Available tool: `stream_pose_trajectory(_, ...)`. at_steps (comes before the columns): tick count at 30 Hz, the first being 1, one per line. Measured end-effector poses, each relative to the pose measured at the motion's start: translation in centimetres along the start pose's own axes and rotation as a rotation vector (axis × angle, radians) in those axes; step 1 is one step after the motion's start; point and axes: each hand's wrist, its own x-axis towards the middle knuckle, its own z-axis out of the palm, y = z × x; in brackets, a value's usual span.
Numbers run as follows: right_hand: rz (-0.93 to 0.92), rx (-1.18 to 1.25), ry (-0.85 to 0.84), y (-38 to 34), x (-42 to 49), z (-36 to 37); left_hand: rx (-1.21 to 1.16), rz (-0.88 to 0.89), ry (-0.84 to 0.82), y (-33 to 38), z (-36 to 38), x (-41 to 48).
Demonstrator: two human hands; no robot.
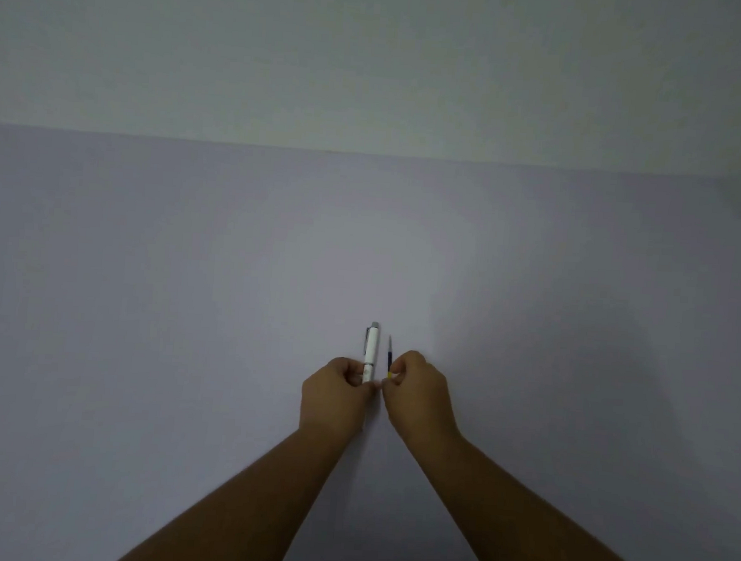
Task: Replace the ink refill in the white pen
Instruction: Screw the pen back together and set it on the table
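The white pen (371, 347) with a grey end cap and a clip points away from me, its near end held in my left hand (338, 393). Just to its right a thin ink refill (390, 354), dark with a yellow band and a fine tip, also points away, pinched in the fingers of my right hand (418, 391). The two hands are close together, thumbs nearly touching, low in the middle of the view. The near ends of both the pen and the refill are hidden inside the hands.
A plain pale lilac table surface (228, 315) spreads all around the hands. Its far edge meets a pale grey-green wall (373, 63) across the upper part of the view.
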Motion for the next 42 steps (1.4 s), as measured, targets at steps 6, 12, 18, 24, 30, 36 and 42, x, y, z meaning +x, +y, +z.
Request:
stream_pose_trajectory(6,-0.002,0.012,-0.016,0.07,0.06,-0.17,-0.02,-0.003,0.021,0.05,0.21,-0.19)
stream_pose_trajectory(12,0.001,0.028,-0.018,0.12,-0.05,-0.21,-0.036,0.0,0.027,-0.01,0.4,-0.2)
stream_pose_trajectory(18,-0.003,0.039,-0.022,0.02,-0.17,-0.26,0.009,0.014,0.028,0.04,0.5,-0.13)
stream_pose_trajectory(24,-0.007,0.041,-0.018,0.14,-0.4,-0.3,0.044,0.02,0.031,-0.08,0.49,-0.17)
stream_pose_trajectory(30,-0.006,0.051,-0.009,0.09,-0.48,-0.38,0.071,0.028,0.027,0.02,0.42,-0.31)
stream_pose_trajectory(36,-0.002,0.057,-0.007,0.14,-0.42,-0.29,0.109,0.035,0.029,0.04,0.34,-0.44)
stream_pose_trajectory(42,-0.008,0.071,0.004,0.26,-0.45,-0.3,0.114,0.049,0.028,-0.19,0.27,-0.44)
